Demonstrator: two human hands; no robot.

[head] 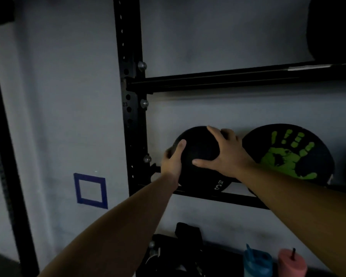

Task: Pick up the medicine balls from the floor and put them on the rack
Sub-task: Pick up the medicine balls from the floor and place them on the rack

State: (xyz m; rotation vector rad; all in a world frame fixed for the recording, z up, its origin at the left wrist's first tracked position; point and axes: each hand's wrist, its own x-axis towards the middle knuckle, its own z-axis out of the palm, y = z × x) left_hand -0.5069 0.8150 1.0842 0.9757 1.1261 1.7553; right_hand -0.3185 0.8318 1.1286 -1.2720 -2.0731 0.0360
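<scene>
A black medicine ball marked "3 kg" rests on the lower rails of the black rack, close to the left upright. My left hand clasps its left side, thumb on the front. My right hand lies spread over its upper right, fingers over the top. Touching it on the right sits a larger black ball with a green handprint.
The rack's left upright stands just left of the ball, and an upper shelf rail crosses above. Another dark ball sits top right. Below are dark gear, a blue bottle and a pink cup. A blue tape square marks the wall.
</scene>
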